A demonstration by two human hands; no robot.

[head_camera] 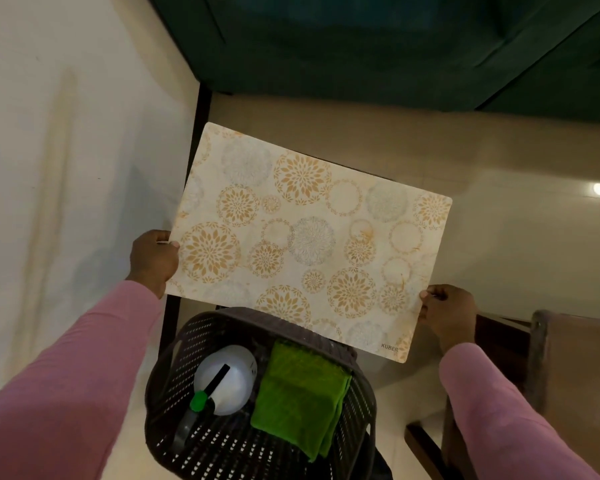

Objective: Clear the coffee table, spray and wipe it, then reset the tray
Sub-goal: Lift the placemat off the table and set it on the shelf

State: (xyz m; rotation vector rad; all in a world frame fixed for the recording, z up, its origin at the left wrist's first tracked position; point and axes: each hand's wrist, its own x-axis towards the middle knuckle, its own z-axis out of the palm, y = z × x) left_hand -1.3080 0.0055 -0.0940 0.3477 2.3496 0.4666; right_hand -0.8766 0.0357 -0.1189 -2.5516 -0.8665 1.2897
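Placemat point(309, 237) (floral) pinched by left hand point(153, 261) and right hand point(447, 313) above basket point(160, 393)

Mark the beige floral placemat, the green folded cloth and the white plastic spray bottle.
beige floral placemat point(309, 237), head view, middle of its printed face.
green folded cloth point(298, 400), head view, centre of top fold.
white plastic spray bottle point(241, 379), head view, rounded white body.

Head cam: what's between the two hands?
The floral placemat spans it: left hand grips one short edge, right hand the opposite one, above the basket. Shown in the head view.
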